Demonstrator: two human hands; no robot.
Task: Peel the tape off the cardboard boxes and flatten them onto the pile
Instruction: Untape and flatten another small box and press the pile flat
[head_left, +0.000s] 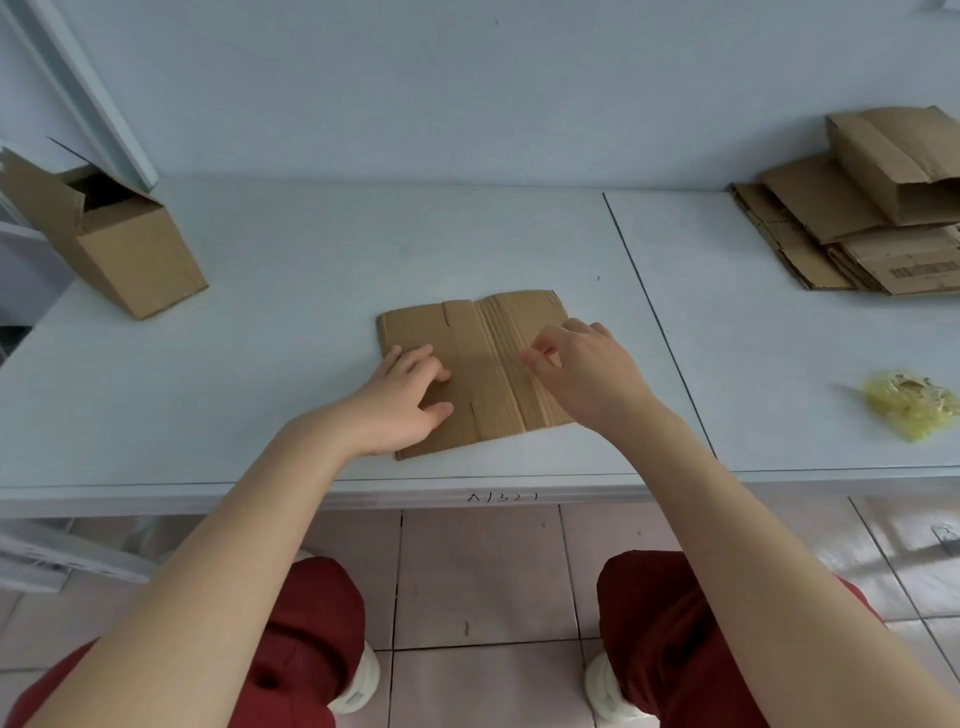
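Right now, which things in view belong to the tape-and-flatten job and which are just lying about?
Job: flat cardboard box beneath left hand and right hand; open box, far left; cardboard pile, far right; yellowish tape wad, likely peeled.
Lying about: table; handwritten code on its front edge.

Soft even daylight, faint shadows, slightly soft focus, wide-angle bending at the edges

The left hand (405, 402) is pressing a flattened box (483, 364) onto the desk (260, 364) while the right hand (587, 379) is curling its fingers (535, 358) over it
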